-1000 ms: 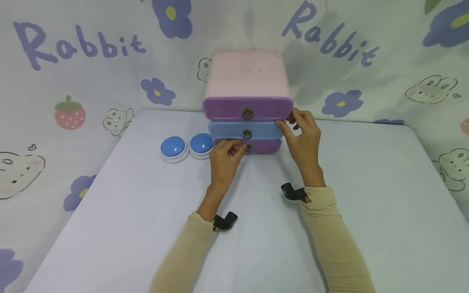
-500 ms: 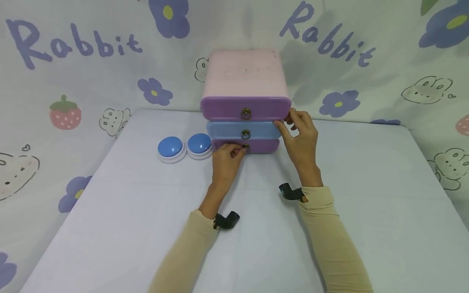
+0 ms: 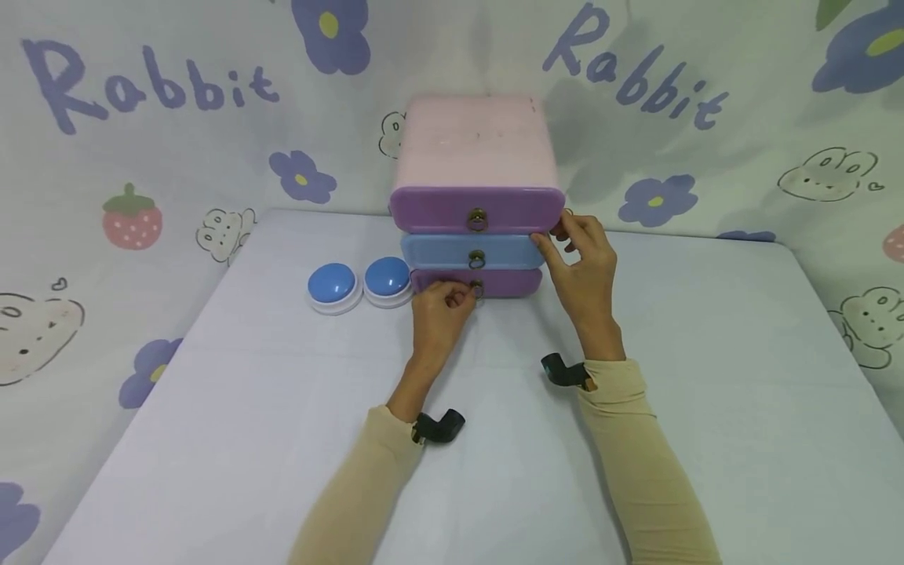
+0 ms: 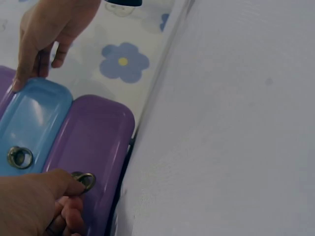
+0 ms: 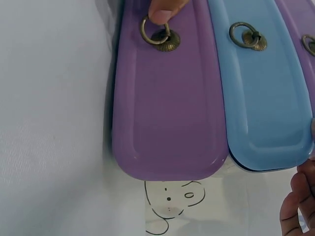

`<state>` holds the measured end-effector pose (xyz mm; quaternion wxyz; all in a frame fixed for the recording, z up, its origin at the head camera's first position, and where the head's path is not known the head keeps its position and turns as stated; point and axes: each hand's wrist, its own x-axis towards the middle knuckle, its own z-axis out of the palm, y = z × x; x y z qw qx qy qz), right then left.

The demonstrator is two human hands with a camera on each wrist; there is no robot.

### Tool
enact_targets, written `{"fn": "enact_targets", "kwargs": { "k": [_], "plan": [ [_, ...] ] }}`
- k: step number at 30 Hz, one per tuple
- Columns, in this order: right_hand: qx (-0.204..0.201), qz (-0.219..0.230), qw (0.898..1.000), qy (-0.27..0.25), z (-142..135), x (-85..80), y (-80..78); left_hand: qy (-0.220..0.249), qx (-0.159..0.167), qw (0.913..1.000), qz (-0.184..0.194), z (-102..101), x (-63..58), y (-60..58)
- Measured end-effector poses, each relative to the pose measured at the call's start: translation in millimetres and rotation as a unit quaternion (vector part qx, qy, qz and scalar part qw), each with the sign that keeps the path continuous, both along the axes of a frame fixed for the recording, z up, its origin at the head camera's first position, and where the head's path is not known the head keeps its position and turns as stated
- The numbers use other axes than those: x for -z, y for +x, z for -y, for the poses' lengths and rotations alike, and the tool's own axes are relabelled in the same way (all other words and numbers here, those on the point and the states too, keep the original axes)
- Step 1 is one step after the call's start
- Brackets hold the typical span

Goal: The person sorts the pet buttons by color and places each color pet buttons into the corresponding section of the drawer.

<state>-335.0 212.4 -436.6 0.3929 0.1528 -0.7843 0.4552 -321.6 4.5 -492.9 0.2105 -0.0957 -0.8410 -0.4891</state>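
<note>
We are working at a pink plastic three-drawer chest (image 3: 475,145) standing at the back of the white cloth-covered table (image 3: 282,439). Our right hand (image 3: 582,267) is bracing its right side, thumb touching the blue middle drawer (image 3: 452,251). Our left hand (image 3: 438,314) is pinching the bottom purple drawer's (image 5: 167,123) brass ring pull (image 5: 156,33)

Rabbit-print backdrop (image 3: 141,118) – lilac tabletop (image 3: 706,392)

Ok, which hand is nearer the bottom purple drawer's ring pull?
Left. The left hand pinches the ring pull of the bottom purple drawer. The right hand is up at the right end of the blue drawer, apart from that ring.
</note>
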Motion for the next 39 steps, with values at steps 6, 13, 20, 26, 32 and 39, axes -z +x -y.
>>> {"fn": "enact_targets", "kwargs": {
  "k": [6,13,20,26,32,39],
  "plan": [
    [0.006,0.004,1.0,0.003,-0.6,-0.2,1.1,0.011,0.005,0.9998,0.015,0.1,1.4,4.5],
    [0.0,0.003,1.0,-0.005,2.1,-1.0,2.8,0.014,0.0,0.9997,0.019,2.4,0.7,8.2],
    [-0.001,0.0,1.0,-0.003,-0.9,-1.1,1.6,0.015,-0.001,0.9997,0.022,2.4,1.3,18.8],
    [0.004,0.003,1.0,-0.003,-3.3,-2.2,0.6,0.016,0.002,0.9998,0.015,2.6,-0.4,28.0],
    [0.005,0.018,1.0,-0.017,-0.6,-1.1,1.6,0.014,-0.003,0.9997,0.018,6.4,4.0,37.7],
    [0.004,0.017,1.0,-0.02,0.8,-1.4,1.9,0.018,-0.001,0.9997,0.018,10.3,3.8,48.3]
  ]
}}
